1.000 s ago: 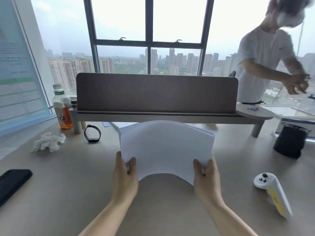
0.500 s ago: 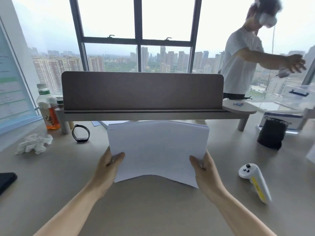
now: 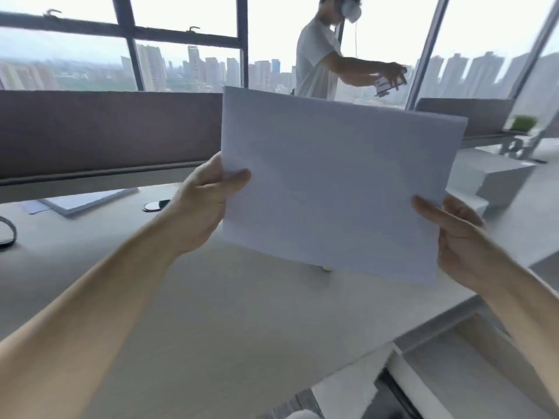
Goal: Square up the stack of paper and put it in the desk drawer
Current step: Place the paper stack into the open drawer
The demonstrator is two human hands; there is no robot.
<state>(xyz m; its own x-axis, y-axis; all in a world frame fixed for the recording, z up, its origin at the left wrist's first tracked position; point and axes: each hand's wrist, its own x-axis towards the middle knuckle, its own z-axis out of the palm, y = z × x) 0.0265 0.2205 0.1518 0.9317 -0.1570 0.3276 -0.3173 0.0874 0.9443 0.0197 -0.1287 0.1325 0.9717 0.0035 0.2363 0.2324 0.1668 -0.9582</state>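
A white stack of paper (image 3: 335,182) is held upright in the air above the desk (image 3: 211,313), its broad face toward me. My left hand (image 3: 205,204) grips its left edge, thumb on the front. My right hand (image 3: 465,243) grips the lower right corner. The sheets look aligned, with the stack tilted down to the right. At the lower right, past the desk's edge, a pale cabinet top or drawer unit (image 3: 438,385) shows; I cannot tell whether a drawer is open.
A grey divider panel (image 3: 106,131) runs along the back of the desk. A second paper pile (image 3: 87,201) and a black band (image 3: 7,234) lie at the left. A person in a white shirt (image 3: 320,62) stands beyond the divider. White boxes (image 3: 496,179) sit at right.
Both hands lifted the paper off the desk and stood it upright. My view swung to the right, so the bottle, tissue and controller left the view.
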